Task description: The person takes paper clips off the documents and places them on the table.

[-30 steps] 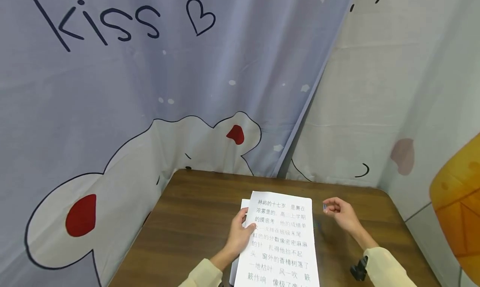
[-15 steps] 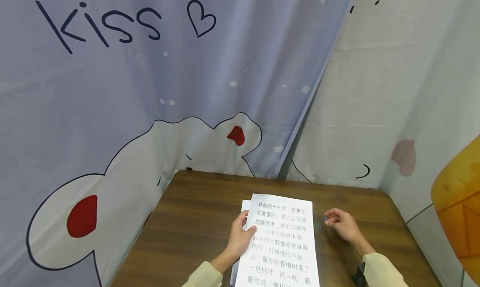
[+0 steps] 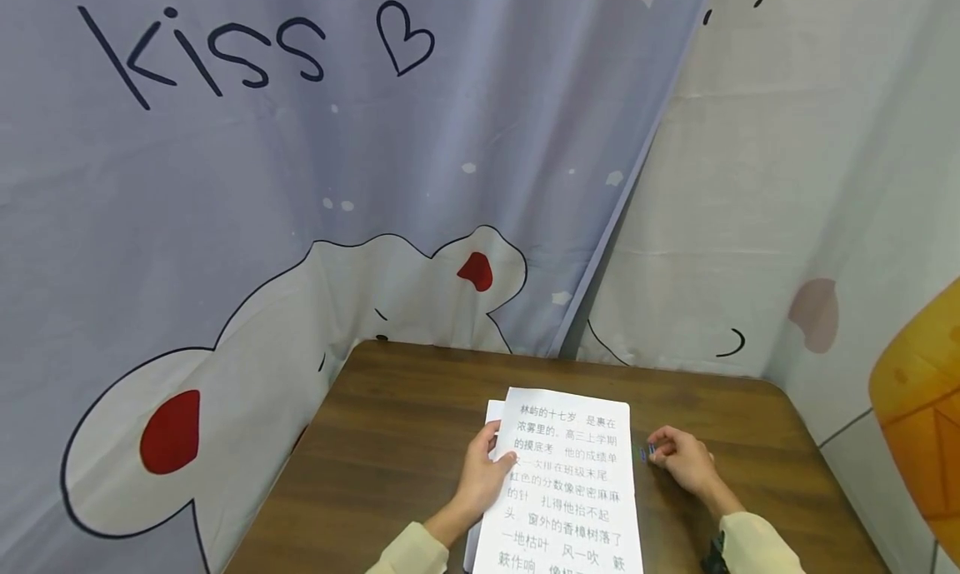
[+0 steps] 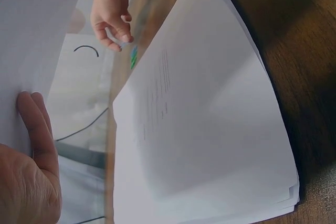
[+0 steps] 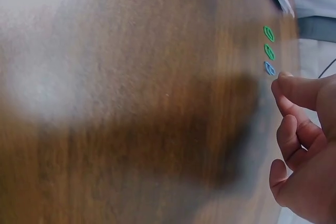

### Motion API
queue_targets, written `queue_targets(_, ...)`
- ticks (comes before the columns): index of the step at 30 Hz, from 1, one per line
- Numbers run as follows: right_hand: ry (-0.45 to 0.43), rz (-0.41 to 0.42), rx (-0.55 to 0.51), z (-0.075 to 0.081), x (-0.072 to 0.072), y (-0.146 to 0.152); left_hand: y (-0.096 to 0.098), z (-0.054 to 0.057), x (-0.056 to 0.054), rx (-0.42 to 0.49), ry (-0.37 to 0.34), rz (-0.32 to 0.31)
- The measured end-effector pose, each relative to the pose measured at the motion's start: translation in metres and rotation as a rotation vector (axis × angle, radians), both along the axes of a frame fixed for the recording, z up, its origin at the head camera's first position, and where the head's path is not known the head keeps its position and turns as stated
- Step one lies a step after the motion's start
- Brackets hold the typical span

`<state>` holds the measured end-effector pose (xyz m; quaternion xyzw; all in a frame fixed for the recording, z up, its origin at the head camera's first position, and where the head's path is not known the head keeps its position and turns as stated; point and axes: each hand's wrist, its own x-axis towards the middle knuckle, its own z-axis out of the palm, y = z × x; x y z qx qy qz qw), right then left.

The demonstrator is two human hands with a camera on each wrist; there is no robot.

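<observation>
My left hand [image 3: 480,477] grips a printed sheet of paper [image 3: 564,491] by its left edge, thumb on top. The sheet is held above a paper stack [image 4: 220,108] on the table. At the right, my right hand [image 3: 686,461] pinches a small blue paper clip [image 3: 652,450] between thumb and fingertips, low over the table. In the right wrist view the pinched clip is hidden behind the fingertips. A blue clip [image 5: 269,68] and two green clips [image 5: 269,52] lie in a row on the table close to those fingertips.
The brown wooden table [image 3: 405,416] has rounded far corners. Behind it hangs a printed curtain [image 3: 405,157]. A black strap or device [image 3: 715,555] sits at the right sleeve.
My right hand has lowered toward the table and the clips with the blue paper clip in its fingers. The left hand keeps its grip on the sheet, nearly still.
</observation>
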<state>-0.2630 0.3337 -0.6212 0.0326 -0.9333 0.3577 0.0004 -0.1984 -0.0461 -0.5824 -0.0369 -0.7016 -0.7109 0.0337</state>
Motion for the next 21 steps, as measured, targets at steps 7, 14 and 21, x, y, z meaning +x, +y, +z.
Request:
queue_targets(7,0.02,-0.006,0.028,-0.0053,0.0002,-0.0012,0.0004,-0.0026,-0.0011,0.004,-0.016,-0.001)
queue_targets(14,0.03,-0.02,0.048,-0.0046,0.0024,-0.0037,0.0025,-0.0008,0.0016,0.003,-0.02,-0.01)
queue_targets(21,0.044,-0.021,0.077,-0.0076,0.0037,-0.0023,0.003,-0.0034,0.0021,0.0,-0.011,-0.008)
